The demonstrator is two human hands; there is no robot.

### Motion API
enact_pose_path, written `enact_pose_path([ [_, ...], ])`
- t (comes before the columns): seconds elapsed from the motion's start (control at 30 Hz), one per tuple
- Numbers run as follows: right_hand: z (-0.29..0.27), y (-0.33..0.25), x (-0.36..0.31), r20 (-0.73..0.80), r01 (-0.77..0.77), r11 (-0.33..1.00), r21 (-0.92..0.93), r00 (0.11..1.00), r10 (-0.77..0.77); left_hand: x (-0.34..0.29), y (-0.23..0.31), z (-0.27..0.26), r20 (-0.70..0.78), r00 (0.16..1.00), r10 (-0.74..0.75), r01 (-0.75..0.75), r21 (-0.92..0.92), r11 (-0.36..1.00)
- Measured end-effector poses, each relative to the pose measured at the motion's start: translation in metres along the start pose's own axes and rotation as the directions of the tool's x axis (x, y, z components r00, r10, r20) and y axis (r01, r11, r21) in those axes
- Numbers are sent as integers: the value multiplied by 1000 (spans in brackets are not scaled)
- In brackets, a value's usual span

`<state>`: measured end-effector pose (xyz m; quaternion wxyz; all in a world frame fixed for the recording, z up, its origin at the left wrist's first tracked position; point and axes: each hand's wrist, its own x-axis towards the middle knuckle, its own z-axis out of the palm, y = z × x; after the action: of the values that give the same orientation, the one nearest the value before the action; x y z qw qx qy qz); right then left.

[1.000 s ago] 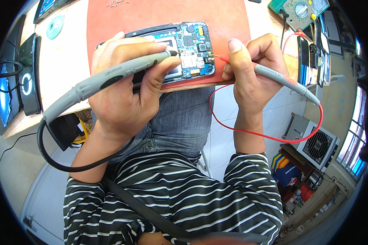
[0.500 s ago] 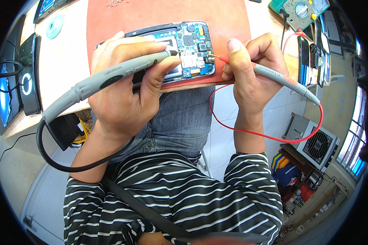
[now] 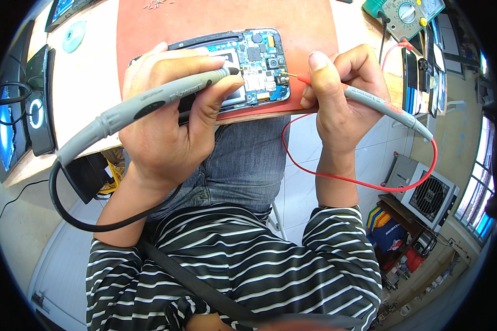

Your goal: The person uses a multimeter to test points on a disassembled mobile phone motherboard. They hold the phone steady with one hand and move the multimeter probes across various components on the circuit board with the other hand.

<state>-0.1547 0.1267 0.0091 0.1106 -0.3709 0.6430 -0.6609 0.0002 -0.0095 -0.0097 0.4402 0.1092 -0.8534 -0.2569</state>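
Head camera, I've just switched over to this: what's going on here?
A person is working on an opened phone lying on a reddish mat. The left hand holds the black-cabled probe, and the right hand holds the red-cabled probe. Both tips are at the exposed circuit board; contact is too small to confirm. A green-edged meter sits at upper right.
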Motion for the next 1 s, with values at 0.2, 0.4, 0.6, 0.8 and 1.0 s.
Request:
enact_pose_path([
  [0.2,0,2,1,0,22,999,-38,1000,-22,0,0,-1,5,1000,13,-13,13,1000],
  [0.4,-1,2,0,1,9,999,-38,1000,-9,1,-1,0,-3,1000,12,-12,-13,1000],
  [0.6,-1,2,0,5,20,999,-35,1000,-20,0,-1,0,-1,1000,16,-16,-6,1000],
  [0.8,-1,2,0,10,16,1000,-18,1000,-15,0,-2,0,4,1000,28,-28,5,1000],
  [1.0,-1,2,1,15,16,999,-37,1000,-16,0,-1,-1,9,1000,20,-20,4,1000],
])
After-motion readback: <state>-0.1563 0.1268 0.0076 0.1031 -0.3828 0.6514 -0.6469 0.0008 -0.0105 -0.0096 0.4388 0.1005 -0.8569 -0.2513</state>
